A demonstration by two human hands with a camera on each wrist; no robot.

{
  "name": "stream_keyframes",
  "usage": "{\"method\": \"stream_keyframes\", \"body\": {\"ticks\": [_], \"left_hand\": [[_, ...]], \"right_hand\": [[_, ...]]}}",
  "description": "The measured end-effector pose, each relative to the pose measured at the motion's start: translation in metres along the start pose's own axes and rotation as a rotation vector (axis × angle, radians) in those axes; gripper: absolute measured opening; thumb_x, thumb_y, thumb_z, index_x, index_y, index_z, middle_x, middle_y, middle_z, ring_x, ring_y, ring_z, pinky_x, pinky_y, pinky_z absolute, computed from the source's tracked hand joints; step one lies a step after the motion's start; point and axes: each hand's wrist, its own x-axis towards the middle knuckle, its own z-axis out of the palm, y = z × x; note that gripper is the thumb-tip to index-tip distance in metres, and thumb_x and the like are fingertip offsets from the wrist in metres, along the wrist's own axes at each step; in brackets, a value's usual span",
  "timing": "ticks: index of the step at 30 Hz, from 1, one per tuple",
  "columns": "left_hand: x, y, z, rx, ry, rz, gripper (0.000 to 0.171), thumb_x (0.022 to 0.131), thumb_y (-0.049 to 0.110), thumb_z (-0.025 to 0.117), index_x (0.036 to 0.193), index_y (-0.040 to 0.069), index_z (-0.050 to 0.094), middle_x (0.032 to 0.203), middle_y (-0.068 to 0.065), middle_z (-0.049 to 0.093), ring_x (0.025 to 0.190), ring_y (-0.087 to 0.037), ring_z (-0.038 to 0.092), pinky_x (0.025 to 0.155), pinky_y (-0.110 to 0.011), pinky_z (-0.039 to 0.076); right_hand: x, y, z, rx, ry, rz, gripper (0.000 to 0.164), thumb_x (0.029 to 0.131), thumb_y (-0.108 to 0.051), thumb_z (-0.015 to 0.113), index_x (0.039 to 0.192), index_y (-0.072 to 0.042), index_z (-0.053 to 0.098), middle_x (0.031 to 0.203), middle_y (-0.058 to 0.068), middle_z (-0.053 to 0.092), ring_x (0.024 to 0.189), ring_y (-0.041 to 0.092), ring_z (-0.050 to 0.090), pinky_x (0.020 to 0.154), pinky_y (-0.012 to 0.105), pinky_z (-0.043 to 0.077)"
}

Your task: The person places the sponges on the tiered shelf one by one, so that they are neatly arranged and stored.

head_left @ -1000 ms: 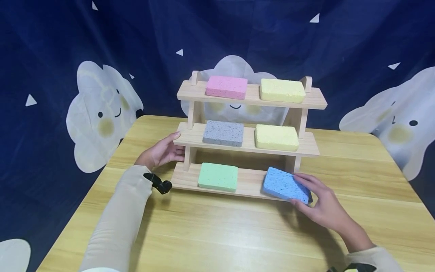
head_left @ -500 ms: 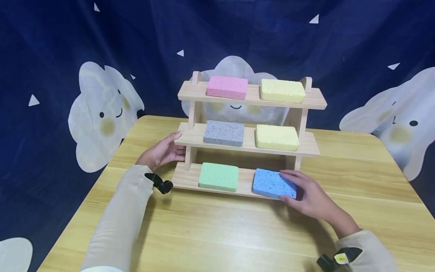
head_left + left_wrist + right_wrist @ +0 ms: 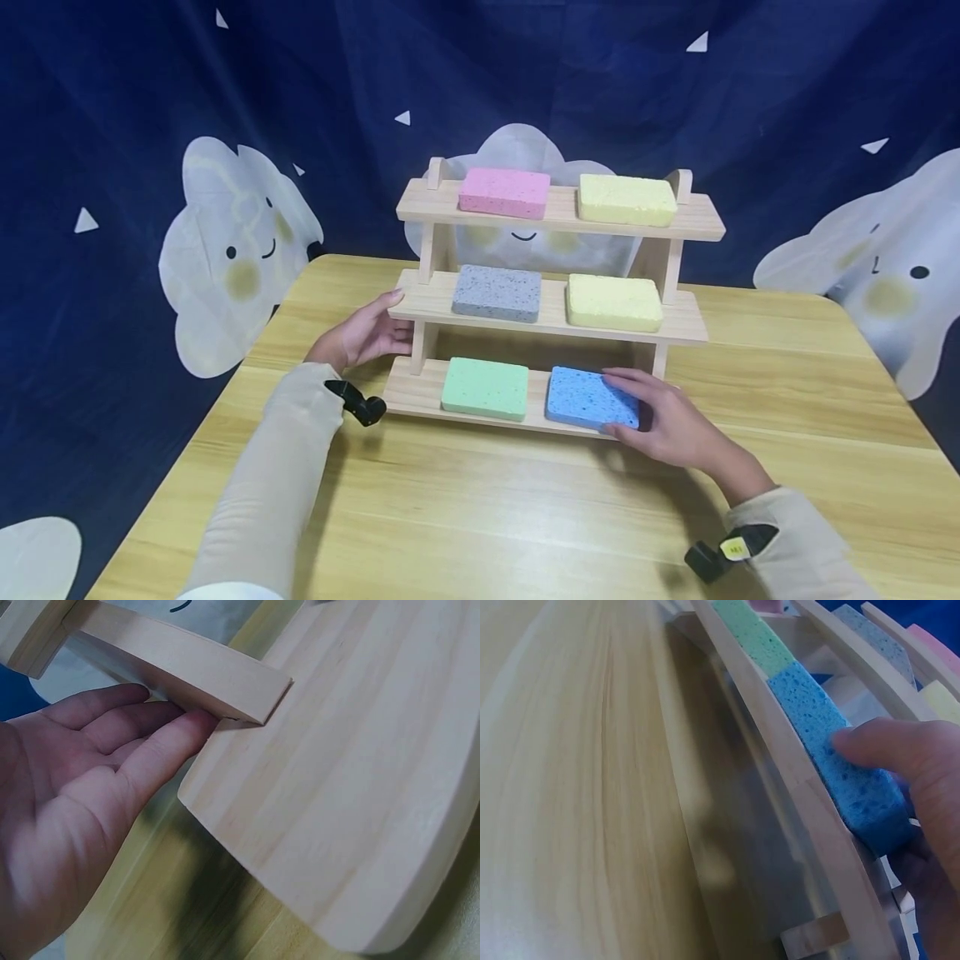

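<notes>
A three-tier wooden shelf rack (image 3: pixel 450 398) stands on the table. My right hand (image 3: pixel 670 422) grips the right end of a blue sponge (image 3: pixel 588 397) on the bottom tier. In the right wrist view the thumb (image 3: pixel 877 742) presses on the front side of the blue sponge. To its left lies a green sponge (image 3: pixel 485 388); in the right wrist view their ends look close together or touching. My left hand (image 3: pixel 367 333) holds the rack's left side, thumb at the end of the middle tier. In the left wrist view its fingers (image 3: pixel 172 746) reach to the upright (image 3: pixel 180 664).
A grey sponge (image 3: pixel 497 293) and a yellow sponge (image 3: pixel 613 302) lie on the middle tier. The top tier bears a pink sponge (image 3: pixel 504 193) and another yellow sponge (image 3: pixel 627 200). Behind the wooden table (image 3: pixel 480 517) hangs a dark blue cloth (image 3: pixel 337 75) with clouds.
My right hand has slid the blue sponge left along the bottom tier, toward the green one, and straightened it from its tilt. My left hand stays on the rack.
</notes>
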Motion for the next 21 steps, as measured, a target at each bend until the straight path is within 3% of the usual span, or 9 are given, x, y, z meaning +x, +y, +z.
{"method": "stream_keyframes", "body": {"ticks": [8, 14, 17, 21], "left_hand": [[0.003, -0.001, -0.003, 0.004, -0.014, 0.017, 0.057, 0.101, 0.045, 0.026, 0.144, 0.011, 0.014, 0.145, -0.032, 0.022, 0.133, -0.045, 0.027, 0.092, -0.043, 0.048], [0.002, -0.003, -0.004, 0.020, -0.035, 0.036, 0.069, 0.096, 0.054, 0.038, 0.144, 0.010, 0.016, 0.142, -0.031, 0.028, 0.128, -0.041, 0.036, 0.093, -0.045, 0.047], [0.000, -0.004, -0.005, 0.009, -0.060, 0.052, 0.070, 0.094, 0.055, 0.043, 0.143, 0.011, 0.019, 0.139, -0.029, 0.032, 0.125, -0.038, 0.041, 0.094, -0.047, 0.046], [0.001, -0.006, -0.006, 0.018, -0.045, 0.051, 0.071, 0.094, 0.054, 0.042, 0.144, 0.010, 0.017, 0.141, -0.032, 0.029, 0.127, -0.041, 0.038, 0.096, -0.049, 0.045]], "right_hand": [[0.003, 0.000, -0.003, 0.026, -0.053, 0.015, 0.062, 0.075, -0.023, 0.077, 0.130, -0.006, 0.055, 0.133, 0.013, 0.053, 0.115, 0.036, 0.054, 0.088, 0.054, 0.045], [0.002, -0.001, -0.005, 0.034, -0.050, 0.028, 0.061, 0.077, -0.024, 0.077, 0.130, -0.005, 0.054, 0.135, 0.014, 0.051, 0.119, 0.037, 0.050, 0.094, 0.052, 0.042], [-0.001, 0.000, -0.009, 0.053, 0.053, 0.031, 0.055, 0.078, -0.019, 0.076, 0.127, -0.004, 0.057, 0.132, 0.013, 0.054, 0.120, 0.031, 0.051, 0.099, 0.038, 0.042], [-0.006, 0.005, -0.021, 0.103, 0.301, 0.056, 0.040, 0.077, -0.004, 0.072, 0.117, -0.002, 0.064, 0.119, 0.014, 0.063, 0.115, 0.004, 0.052, 0.096, 0.013, 0.036]]}}
